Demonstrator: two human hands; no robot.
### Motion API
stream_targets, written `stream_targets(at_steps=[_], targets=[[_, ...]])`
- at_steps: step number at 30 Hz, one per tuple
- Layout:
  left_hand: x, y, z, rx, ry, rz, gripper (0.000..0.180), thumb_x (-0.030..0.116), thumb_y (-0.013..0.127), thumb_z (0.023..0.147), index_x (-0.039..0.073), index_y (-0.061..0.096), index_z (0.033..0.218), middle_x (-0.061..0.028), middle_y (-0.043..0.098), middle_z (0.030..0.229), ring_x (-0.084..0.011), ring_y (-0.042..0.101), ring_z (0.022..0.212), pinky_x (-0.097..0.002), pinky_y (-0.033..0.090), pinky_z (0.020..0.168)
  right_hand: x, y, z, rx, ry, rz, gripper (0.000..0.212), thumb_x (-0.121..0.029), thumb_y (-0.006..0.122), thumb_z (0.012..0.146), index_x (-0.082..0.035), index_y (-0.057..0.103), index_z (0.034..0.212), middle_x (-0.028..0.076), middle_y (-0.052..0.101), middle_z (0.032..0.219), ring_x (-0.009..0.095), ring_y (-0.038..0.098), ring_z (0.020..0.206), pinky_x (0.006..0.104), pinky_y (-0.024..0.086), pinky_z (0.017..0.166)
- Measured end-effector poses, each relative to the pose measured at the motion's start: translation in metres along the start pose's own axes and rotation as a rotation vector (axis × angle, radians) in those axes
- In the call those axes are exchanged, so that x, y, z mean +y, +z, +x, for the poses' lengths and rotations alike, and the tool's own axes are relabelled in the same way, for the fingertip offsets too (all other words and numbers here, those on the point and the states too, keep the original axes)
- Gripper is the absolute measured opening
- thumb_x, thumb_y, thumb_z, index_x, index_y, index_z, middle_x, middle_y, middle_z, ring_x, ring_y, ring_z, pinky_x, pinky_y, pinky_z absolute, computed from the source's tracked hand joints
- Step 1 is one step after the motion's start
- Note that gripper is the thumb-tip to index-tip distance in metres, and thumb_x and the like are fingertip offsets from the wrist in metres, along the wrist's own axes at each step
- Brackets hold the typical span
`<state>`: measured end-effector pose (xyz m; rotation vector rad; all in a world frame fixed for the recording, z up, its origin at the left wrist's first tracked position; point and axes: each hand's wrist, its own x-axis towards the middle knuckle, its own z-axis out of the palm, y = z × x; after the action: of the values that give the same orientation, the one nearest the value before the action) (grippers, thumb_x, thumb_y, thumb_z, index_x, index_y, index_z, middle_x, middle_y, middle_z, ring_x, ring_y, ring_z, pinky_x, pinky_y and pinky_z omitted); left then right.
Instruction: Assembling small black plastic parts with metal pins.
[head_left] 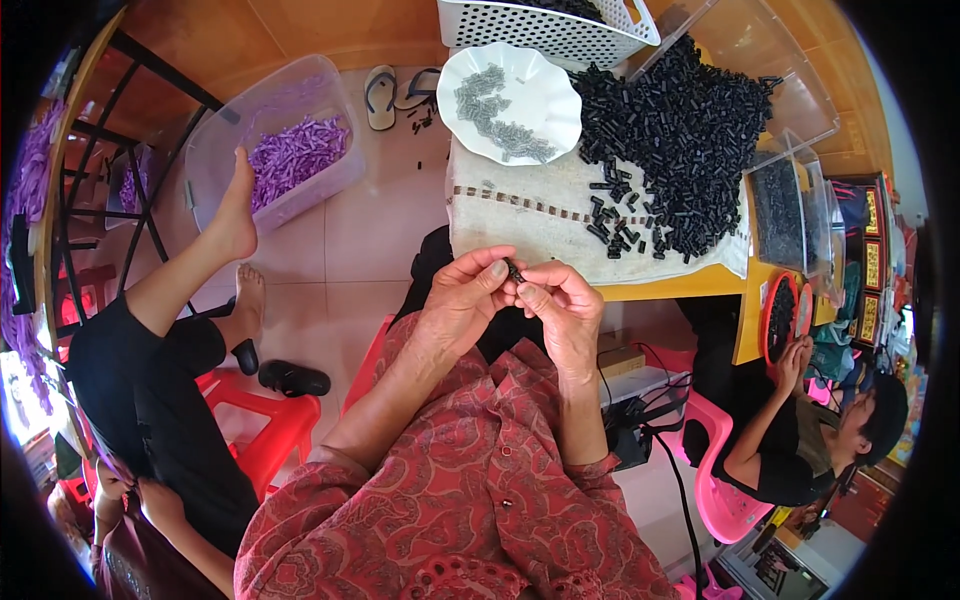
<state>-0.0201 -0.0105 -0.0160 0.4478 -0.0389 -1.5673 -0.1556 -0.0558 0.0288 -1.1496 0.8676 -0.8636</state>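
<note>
My left hand [468, 290] and my right hand [560, 305] meet in front of my body, above my lap. Between their pinched fingertips is a small black piece [513, 272], mostly covered by the fingers; its exact kind is too small to make out. Beyond them, a big heap of short black tube-like pieces [690, 130] covers the right part of a cloth-topped table [540, 240]. A white scalloped plate [555, 105] with small clear-grey pieces [490, 115] stands on the table's far left.
A white perforated basket [545, 35] stands behind the plate. Clear plastic bins [790, 205] line the table's right end. A person [820, 430] at right reaches to a red round tray [778, 318]. Another person's leg [205, 260] extends at left, by a bin of purple pieces [300, 160].
</note>
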Motion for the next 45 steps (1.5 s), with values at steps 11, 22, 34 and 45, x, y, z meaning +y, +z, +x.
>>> stream_targets(at_steps=[11, 22, 34, 45], targets=[[-0.003, -0.001, 0.000, -0.003, 0.045, 0.056, 0.023, 0.006, 0.055, 0.094, 0.001, 0.062, 0.115, -0.0106, 0.065, 0.100, -0.0146, 0.061, 0.081, -0.0334, 0.054, 0.073, 0.001, 0.004, -0.002, 0.018, -0.066, -0.041, 0.012, 0.000, 0.064, 0.087, 0.000, 0.061, 0.098, 0.008, 0.069, 0.087, 0.010, 0.064, 0.075, 0.0200, 0.048, 0.062], [-0.006, -0.005, -0.001, -0.051, 0.079, 0.051, 0.025, 0.009, 0.054, 0.095, 0.003, 0.061, 0.117, -0.0094, 0.065, 0.101, -0.0130, 0.060, 0.081, -0.0317, 0.052, 0.074, 0.005, 0.013, -0.005, 0.049, -0.141, -0.055, 0.010, 0.002, 0.062, 0.088, 0.002, 0.059, 0.098, 0.008, 0.065, 0.088, 0.011, 0.063, 0.077, 0.0213, 0.050, 0.064], [-0.006, -0.001, -0.002, -0.016, 0.091, 0.048, 0.024, 0.007, 0.055, 0.094, 0.001, 0.061, 0.116, -0.0085, 0.065, 0.097, -0.0115, 0.058, 0.077, -0.0285, 0.051, 0.071, 0.004, 0.021, -0.007, 0.101, -0.198, -0.064, 0.009, 0.003, 0.061, 0.088, 0.003, 0.058, 0.097, 0.009, 0.062, 0.091, 0.012, 0.064, 0.078, 0.0231, 0.052, 0.066], [-0.005, -0.002, -0.002, -0.005, 0.005, -0.067, 0.024, 0.010, 0.054, 0.095, 0.002, 0.060, 0.117, -0.0086, 0.065, 0.099, -0.0117, 0.059, 0.077, -0.0277, 0.051, 0.069, -0.001, 0.023, -0.008, 0.087, -0.112, 0.057, 0.008, 0.001, 0.059, 0.090, 0.003, 0.058, 0.097, 0.009, 0.065, 0.087, 0.011, 0.063, 0.078, 0.0232, 0.052, 0.069]])
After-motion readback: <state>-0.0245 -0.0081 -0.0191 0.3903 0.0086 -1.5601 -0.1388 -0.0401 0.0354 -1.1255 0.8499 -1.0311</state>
